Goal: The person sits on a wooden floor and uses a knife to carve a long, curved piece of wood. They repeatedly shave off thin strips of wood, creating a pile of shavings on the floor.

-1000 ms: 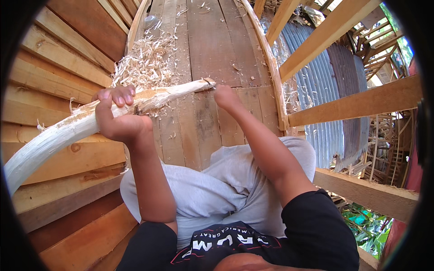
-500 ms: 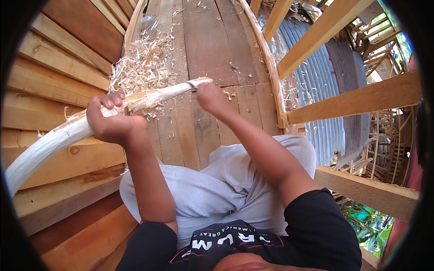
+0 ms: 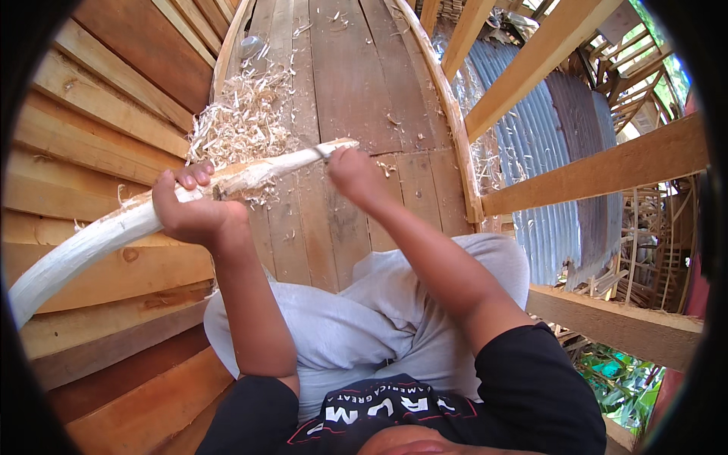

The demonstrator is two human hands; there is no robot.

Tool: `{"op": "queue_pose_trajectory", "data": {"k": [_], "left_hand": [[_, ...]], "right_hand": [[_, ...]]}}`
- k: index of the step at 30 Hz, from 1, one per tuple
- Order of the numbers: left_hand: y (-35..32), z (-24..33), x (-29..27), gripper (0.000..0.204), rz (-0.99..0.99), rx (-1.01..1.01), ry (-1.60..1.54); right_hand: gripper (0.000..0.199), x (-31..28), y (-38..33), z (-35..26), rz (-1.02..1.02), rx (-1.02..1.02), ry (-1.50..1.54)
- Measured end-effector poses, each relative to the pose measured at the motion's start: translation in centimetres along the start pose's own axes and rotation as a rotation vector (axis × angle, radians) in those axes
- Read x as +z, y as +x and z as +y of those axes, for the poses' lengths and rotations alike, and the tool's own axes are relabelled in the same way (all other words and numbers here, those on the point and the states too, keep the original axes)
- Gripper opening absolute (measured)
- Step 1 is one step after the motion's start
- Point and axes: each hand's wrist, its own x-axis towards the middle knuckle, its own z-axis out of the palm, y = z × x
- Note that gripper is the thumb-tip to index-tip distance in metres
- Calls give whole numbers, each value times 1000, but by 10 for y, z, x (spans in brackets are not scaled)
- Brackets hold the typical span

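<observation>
Plank floor (image 3: 353,83), wooden wall (image 3: 98,133), corrugated metal sheets (image 3: 535,155)

On my screen the branch (image 3: 129,219) is matt wood, smooth along its bend, rough midway; the floor (image 3: 356,76) is dull wood. I read the sheeting (image 3: 528,155) as ridged metal, the trousers (image 3: 355,322) matt cloth.

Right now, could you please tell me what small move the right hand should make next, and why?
Probably one short, light stroke of the thin tool along the pale branch, near its tip: the right hand holds the tool at the wood there, while the left hand grips the branch farther back, clear of the tool.
</observation>
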Motion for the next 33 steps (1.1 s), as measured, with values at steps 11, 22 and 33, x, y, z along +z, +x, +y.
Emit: {"op": "queue_pose_trajectory", "data": {"k": [11,22,33], "left_hand": [[-1,2,0,13,-109,-26,-39],[3,6,-13,16,-586,0,-99],[3,5,-12,14,-561,-34,-128]], "right_hand": [[42,-5,9,29,-8,-38,-38],[29,-6,-4,-26,-31,-250,-164],[32,-9,-25,-37,-53,-67,31]]}}
